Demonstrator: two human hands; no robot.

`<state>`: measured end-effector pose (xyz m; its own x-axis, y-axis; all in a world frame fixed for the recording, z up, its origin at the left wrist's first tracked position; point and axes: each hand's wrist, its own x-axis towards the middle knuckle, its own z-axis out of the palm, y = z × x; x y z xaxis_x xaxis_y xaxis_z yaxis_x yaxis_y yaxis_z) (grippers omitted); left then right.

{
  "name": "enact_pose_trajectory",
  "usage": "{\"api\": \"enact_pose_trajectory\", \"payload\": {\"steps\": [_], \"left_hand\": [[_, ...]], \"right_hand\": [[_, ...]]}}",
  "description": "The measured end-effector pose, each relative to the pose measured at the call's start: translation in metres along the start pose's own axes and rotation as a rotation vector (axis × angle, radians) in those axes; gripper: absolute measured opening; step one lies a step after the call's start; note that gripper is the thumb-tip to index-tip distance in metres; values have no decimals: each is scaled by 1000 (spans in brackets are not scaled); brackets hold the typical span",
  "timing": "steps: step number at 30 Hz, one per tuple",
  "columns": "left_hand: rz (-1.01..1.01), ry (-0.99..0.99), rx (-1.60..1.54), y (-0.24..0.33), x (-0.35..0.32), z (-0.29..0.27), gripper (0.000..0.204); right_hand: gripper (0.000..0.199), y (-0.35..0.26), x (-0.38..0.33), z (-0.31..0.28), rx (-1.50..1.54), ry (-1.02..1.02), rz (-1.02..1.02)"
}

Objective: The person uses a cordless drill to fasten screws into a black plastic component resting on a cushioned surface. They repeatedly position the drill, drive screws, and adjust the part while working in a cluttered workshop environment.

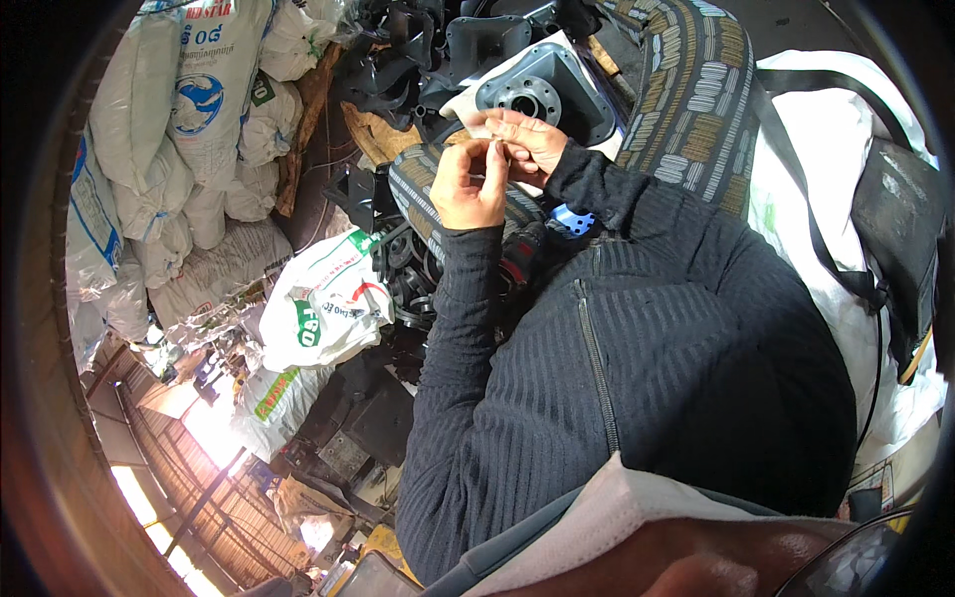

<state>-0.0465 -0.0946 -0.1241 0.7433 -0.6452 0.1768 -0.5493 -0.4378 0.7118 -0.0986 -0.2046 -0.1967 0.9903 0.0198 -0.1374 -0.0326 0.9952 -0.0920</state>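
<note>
My left hand (468, 184) and my right hand (532, 139) meet in front of my chest, fingertips pinched together on a very small pale piece (497, 151) that I cannot make out clearly. Both forearms wear a dark ribbed sleeve. Just beyond the hands lies a grey-blue plastic housing (542, 92) with a round hub and bolt holes, resting on a white sheet. A dark device with a red part (522, 261) lies in my lap under the left wrist.
Stacked white woven sacks (189, 129) fill the left side. Black plastic parts (418, 50) pile at the top and more (403, 274) lie below my left hand. A patterned cushion (696, 90) curves on the right, beside a white bag (846, 129) with black straps.
</note>
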Motion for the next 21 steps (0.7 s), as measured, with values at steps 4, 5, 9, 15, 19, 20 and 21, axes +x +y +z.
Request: {"api": "enact_pose_trajectory", "payload": {"steps": [4, 5, 9, 15, 19, 20, 21], "left_hand": [[-137, 29, -290, -4, -4, 6, 10], [-127, 48, -297, -3, -6, 6, 9], [106, -25, -162, 22, -2, 6, 11], [-225, -177, -596, 17, -16, 6, 9], [-56, -231, -327, 22, -8, -2, 10], [-12, -252, -230, 28, -6, -6, 10], [31, -272, -133, 31, -5, -9, 11]], "right_hand": [[40, 4, -2, 4, 69, -36, 2], [41, 1, -2, 4, 161, -37, 50], [39, -2, -4, -4, 348, -88, 91], [40, 1, -2, -7, 358, -158, 126], [42, -1, 0, -20, 264, -206, 188], [42, 0, -2, -15, 191, -126, 226], [43, 0, -4, -9, 119, -46, 262]]}}
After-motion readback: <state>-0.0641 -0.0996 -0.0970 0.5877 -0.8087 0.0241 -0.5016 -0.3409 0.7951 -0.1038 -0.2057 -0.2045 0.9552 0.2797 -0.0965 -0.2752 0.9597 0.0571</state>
